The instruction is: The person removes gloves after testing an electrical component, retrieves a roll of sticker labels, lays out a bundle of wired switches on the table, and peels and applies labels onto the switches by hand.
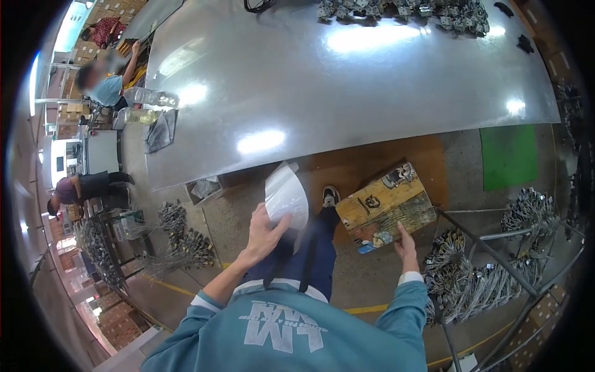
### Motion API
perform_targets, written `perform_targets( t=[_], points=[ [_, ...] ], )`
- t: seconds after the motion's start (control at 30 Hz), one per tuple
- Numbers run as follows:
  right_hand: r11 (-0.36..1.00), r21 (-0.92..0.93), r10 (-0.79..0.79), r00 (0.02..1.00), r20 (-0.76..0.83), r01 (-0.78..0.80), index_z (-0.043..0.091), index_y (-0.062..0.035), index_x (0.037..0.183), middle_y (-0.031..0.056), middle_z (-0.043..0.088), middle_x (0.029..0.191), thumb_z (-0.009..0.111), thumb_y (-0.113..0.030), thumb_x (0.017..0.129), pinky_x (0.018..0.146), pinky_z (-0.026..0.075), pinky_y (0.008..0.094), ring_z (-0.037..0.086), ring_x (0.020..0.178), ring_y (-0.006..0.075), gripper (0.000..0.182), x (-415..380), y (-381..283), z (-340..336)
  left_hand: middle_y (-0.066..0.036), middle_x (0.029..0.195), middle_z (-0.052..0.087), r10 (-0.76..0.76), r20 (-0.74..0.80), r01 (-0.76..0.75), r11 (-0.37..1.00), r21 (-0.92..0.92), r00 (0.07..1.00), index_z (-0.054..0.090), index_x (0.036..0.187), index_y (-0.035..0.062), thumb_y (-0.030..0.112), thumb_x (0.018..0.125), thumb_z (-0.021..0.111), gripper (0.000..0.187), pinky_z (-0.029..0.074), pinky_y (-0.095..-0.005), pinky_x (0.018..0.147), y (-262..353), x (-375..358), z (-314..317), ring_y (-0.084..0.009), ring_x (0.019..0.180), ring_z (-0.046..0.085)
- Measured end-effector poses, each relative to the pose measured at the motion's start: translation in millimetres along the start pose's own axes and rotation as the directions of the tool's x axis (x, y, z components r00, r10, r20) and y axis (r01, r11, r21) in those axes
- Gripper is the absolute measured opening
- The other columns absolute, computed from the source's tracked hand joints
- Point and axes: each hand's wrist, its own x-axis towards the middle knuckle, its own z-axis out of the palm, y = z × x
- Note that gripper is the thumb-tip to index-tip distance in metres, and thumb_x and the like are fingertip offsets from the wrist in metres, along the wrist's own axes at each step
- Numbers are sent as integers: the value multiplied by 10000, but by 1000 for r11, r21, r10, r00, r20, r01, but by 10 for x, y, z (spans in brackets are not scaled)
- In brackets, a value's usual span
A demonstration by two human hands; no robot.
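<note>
My left hand [265, 232] is closed on a curved sheet of white paper [287, 195], its thumb across the lower part. Faint print shows on the sheet, which hangs in front of my lap near the table's edge. My right hand [406, 249] grips the near edge of a wooden stool [387, 209], thumb over the top and the other fingers hidden. Its plank top is worn, with stickers and black marks on it. The stool's legs are out of sight.
A large metal-topped table [347, 93] spans the front, with a pile of metal parts [406, 11] at its far side. Two clear bottles and a grey cloth [161, 131] lie at its left end. A rack with cable bundles [477, 279] stands right. Other people are at left.
</note>
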Motion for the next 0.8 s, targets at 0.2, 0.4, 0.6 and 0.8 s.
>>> perform_targets(
  t=[0.2, 0.4, 0.6, 0.8],
  points=[
    [949, 316, -32, 997, 64, 11, 672, -180, 1381, -36, 702, 1328, 853, -259, 934, 1017, 520, 348, 643, 1204, 172, 489, -91, 250, 53, -120, 1071, 769, 44, 95, -43, 999, -12, 994, 780, 1020, 26, 148, 916, 752, 163, 527, -421, 882, 100, 41, 235, -316, 1054, 670],
    [746, 665, -11, 998, 63, -34, 664, -207, 1365, -16, 695, 1322, 825, -316, 960, 1069, 523, 364, 636, 1218, 198, 450, -277, 578, -121, -137, 1122, 748, 57, 312, -111, 981, 158, 948, 813, 1021, 64, 245, 950, 760, 202, 384, -433, 1079, 61, 68, 479, -315, 1210, 604],
    [693, 719, 37, 999, 33, -50, 581, -185, 1451, 31, 595, 1479, 771, -385, 996, 1152, 449, 416, 545, 1352, 239, 532, -384, 1363, -411, -193, 986, 711, 55, 460, -76, 997, 29, 886, 801, 964, 26, 282, 930, 760, 262, 441, -487, 937, -170, 31, 706, -353, 974, 649],
    [638, 761, 65, 993, 99, -118, 464, -114, 1569, 59, 504, 1600, 669, -516, 1034, 1237, 362, 437, 473, 1453, 277, 701, -444, 1736, -271, -173, 956, 715, 13, 523, -115, 980, 163, 852, 781, 918, 21, 287, 947, 748, 270, 439, -470, 958, -151, 152, 640, -343, 981, 659]
  ],
)
